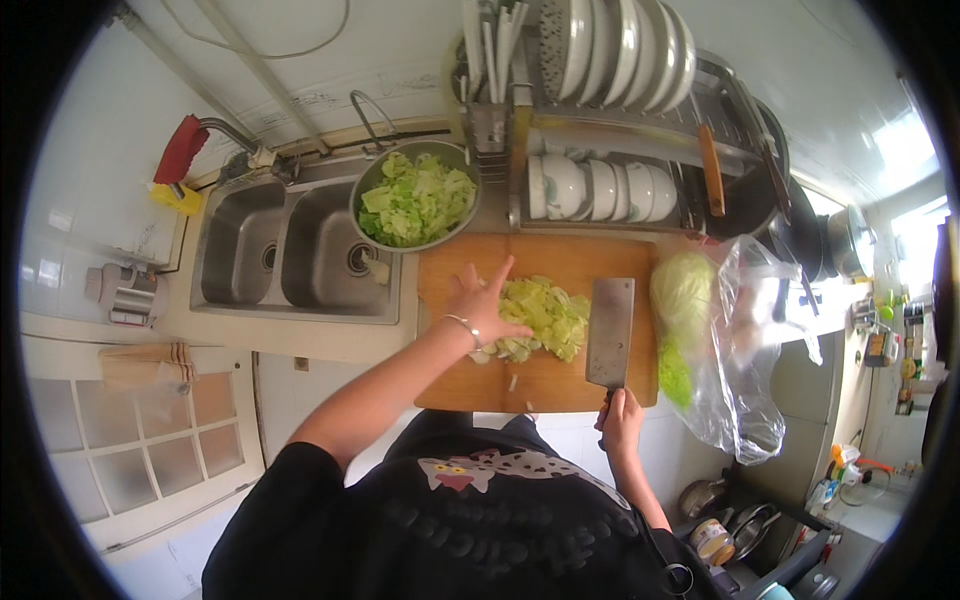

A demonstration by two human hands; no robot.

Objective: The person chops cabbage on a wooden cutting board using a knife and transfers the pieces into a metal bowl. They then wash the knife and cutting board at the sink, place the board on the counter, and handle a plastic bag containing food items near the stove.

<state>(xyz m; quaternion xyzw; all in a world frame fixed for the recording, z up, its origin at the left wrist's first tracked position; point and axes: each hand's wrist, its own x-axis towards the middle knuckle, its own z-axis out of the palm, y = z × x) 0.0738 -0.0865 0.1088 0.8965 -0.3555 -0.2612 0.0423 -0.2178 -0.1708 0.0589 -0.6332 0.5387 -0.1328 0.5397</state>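
Chopped cabbage point(551, 315) lies in a heap on a wooden cutting board point(480, 390). My left hand point(484, 304) is spread over the left side of the heap, its fingers apart; whether it touches the leaves I cannot tell. In my right hand point(622, 420) is the dark handle of a cleaver point(610, 330). The wide blade is right of the heap, over the board. A metal bowl point(358, 214) full of cut leaves point(416, 196) stands beyond the board's left corner, partly over the sink.
A double steel sink point(319, 255) is at left. Right of the board lie a cabbage point(682, 289) and a clear plastic bag point(742, 405). Behind the board stands a dish rack point(517, 180) with plates point(622, 52) and bowls point(562, 187). An orange-handled utensil point(711, 171) hangs from it.
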